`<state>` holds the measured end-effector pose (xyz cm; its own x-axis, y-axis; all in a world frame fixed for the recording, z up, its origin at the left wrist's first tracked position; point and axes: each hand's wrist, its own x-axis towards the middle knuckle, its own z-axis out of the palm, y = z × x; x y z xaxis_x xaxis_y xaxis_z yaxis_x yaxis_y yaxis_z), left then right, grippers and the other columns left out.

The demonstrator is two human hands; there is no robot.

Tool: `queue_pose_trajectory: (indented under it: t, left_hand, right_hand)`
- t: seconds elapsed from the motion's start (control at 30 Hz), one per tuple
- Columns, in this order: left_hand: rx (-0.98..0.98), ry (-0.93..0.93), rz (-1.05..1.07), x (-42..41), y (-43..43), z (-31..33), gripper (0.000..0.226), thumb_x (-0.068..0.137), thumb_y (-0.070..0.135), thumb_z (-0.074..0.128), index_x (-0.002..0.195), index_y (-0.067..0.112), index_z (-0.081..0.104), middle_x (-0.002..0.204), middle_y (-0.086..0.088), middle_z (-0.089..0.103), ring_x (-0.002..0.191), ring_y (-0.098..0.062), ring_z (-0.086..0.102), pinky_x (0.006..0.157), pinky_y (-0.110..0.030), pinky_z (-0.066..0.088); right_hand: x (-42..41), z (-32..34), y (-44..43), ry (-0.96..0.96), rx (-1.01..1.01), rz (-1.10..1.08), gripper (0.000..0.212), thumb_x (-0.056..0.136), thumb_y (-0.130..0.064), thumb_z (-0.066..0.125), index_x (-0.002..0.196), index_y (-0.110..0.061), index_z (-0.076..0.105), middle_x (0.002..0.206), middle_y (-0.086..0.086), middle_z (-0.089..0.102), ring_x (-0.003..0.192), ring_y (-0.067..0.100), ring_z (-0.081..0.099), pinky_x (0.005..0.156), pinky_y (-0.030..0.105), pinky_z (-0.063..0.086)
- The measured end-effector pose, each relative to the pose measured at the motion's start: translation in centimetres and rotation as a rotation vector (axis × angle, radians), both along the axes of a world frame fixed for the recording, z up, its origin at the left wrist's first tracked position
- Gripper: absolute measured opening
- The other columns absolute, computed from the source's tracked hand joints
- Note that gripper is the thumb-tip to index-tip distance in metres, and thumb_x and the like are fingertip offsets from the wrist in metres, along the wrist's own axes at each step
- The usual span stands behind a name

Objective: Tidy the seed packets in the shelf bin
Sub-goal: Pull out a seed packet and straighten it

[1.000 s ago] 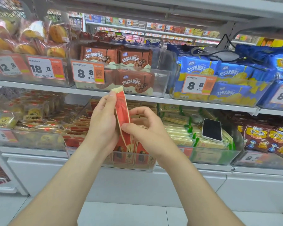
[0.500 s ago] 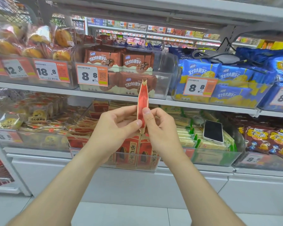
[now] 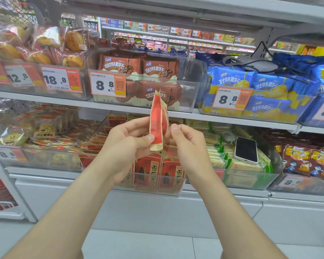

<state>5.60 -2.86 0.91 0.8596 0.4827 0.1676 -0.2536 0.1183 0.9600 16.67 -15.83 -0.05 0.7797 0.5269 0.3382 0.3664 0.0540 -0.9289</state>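
Both of my hands hold one red seed packet (image 3: pixel 157 126) upright just above the clear bin (image 3: pixel 153 191): my left hand (image 3: pixel 123 146) pinches its lower end, my right hand (image 3: pixel 187 146) pinches its other side. More packets (image 3: pixel 148 171) stand inside the bin, and a phone (image 3: pixel 246 149) lies to its right.

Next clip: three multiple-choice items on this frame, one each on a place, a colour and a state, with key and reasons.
1. Where does the phone lie? A) on the floor B) on the green packets on the lower shelf C) on the top shelf
2. What colour is the held seed packet mostly? A) red B) blue C) green
3. How is it held? A) by one hand B) flat on a shelf C) upright, pinched between left hand and right hand
Key: 1 B, it rests on those packets; 2 A, its face is red; 3 C, fingers of both hands pinch it.
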Motion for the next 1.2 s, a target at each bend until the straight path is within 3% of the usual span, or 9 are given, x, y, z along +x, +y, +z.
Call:
queue_pose_trajectory:
  t: [0.1, 0.17, 0.23, 0.37, 0.5, 0.77, 0.9, 1.07, 1.2]
  left_hand:
    - [-0.059, -0.017, -0.032, -0.2, 0.0, 0.4, 0.034, 0.103, 0.003, 0.063, 0.130, 0.018, 0.075, 0.121, -0.007, 0.081, 0.108, -0.024, 0.079, 0.077, -0.035, 0.065]
    - [-0.050, -0.014, -0.037, -0.3, -0.2, 0.4, 0.028, 0.104, 0.017, 0.067, 0.130, 0.019, 0.075, 0.121, -0.006, 0.081, 0.106, -0.023, 0.079, 0.076, -0.033, 0.065]
    - [-0.034, -0.006, -0.014, -0.2, -0.3, 0.2, 0.034, 0.100, 0.015, 0.071, 0.134, 0.018, 0.071, 0.121, -0.004, 0.081, 0.108, -0.024, 0.079, 0.077, -0.034, 0.066]
    - [-0.139, -0.025, 0.015, -0.1, 0.0, 0.3, 0.037, 0.101, 0.003, 0.067, 0.137, 0.014, 0.066, 0.122, -0.008, 0.080, 0.110, -0.029, 0.079, 0.083, -0.039, 0.068]
    - [-0.199, -0.029, 0.042, -0.1, 0.3, 0.2, 0.036, 0.102, -0.001, 0.064, 0.137, 0.010, 0.064, 0.121, -0.011, 0.080, 0.110, -0.029, 0.079, 0.087, -0.041, 0.067]
    - [-0.197, 0.004, 0.026, 0.1, 0.1, 0.2, 0.037, 0.104, 0.000, 0.061, 0.141, 0.008, 0.062, 0.123, -0.011, 0.080, 0.111, -0.029, 0.078, 0.088, -0.040, 0.067]
    - [-0.136, 0.043, 0.051, 0.0, -0.4, 0.5, 0.025, 0.111, 0.013, 0.056, 0.132, 0.010, 0.070, 0.118, -0.010, 0.081, 0.109, -0.028, 0.079, 0.086, -0.039, 0.067]
    - [-0.124, 0.112, 0.261, 0.3, -0.6, 0.6, 0.030, 0.111, 0.039, 0.056, 0.113, 0.020, 0.080, 0.106, -0.006, 0.084, 0.100, -0.027, 0.081, 0.093, -0.057, 0.063]
    - [-0.094, 0.163, 0.244, 0.4, -0.6, 0.5, 0.027, 0.112, 0.031, 0.055, 0.116, 0.020, 0.079, 0.104, -0.008, 0.083, 0.096, -0.031, 0.081, 0.091, -0.060, 0.064]
  right_hand:
    - [-0.2, 0.2, -0.3, -0.002, -0.026, -0.010, 0.008, 0.094, -0.029, 0.080, 0.096, -0.027, 0.073, 0.099, -0.008, 0.079, 0.093, 0.011, 0.074, 0.085, 0.043, 0.063]
    - [-0.5, 0.0, -0.4, -0.033, -0.047, -0.041, 0.024, 0.087, -0.033, 0.088, 0.102, -0.030, 0.070, 0.106, -0.011, 0.076, 0.097, 0.011, 0.073, 0.082, 0.040, 0.064]
    - [-0.7, 0.3, -0.6, -0.078, -0.037, -0.068, 0.033, 0.085, -0.030, 0.091, 0.107, -0.032, 0.066, 0.111, -0.013, 0.074, 0.099, 0.010, 0.074, 0.080, 0.036, 0.064]
    - [-0.2, 1.0, -1.1, 0.114, 0.071, -0.029, 0.046, 0.093, 0.002, 0.077, 0.126, -0.026, 0.062, 0.116, -0.002, 0.077, 0.095, 0.013, 0.079, 0.079, 0.033, 0.066]
    - [-0.1, 1.3, -1.5, 0.425, 0.117, 0.080, 0.041, 0.100, 0.007, 0.064, 0.137, -0.009, 0.061, 0.102, 0.010, 0.083, 0.094, 0.026, 0.081, 0.079, 0.036, 0.065]
    - [0.1, 1.7, -2.1, 0.632, 0.194, 0.109, 0.034, 0.097, 0.014, 0.062, 0.125, -0.003, 0.067, 0.102, 0.017, 0.082, 0.090, 0.031, 0.081, 0.072, 0.028, 0.067]
    - [-0.1, 2.1, -2.1, 0.524, 0.073, 0.086, 0.041, 0.094, 0.014, 0.062, 0.128, -0.010, 0.067, 0.097, 0.012, 0.083, 0.085, 0.029, 0.082, 0.065, 0.028, 0.065]
    - [-0.6, 1.9, -2.4, 0.263, -0.317, 0.237, 0.057, 0.089, 0.015, 0.065, 0.136, -0.018, 0.060, 0.088, 0.007, 0.082, 0.078, 0.026, 0.081, 0.067, 0.034, 0.064]
    - [-0.5, 1.1, -2.3, 0.123, -0.414, 0.255, 0.022, 0.096, -0.019, 0.079, 0.117, -0.024, 0.078, 0.098, -0.005, 0.083, 0.094, 0.011, 0.080, 0.093, 0.039, 0.064]
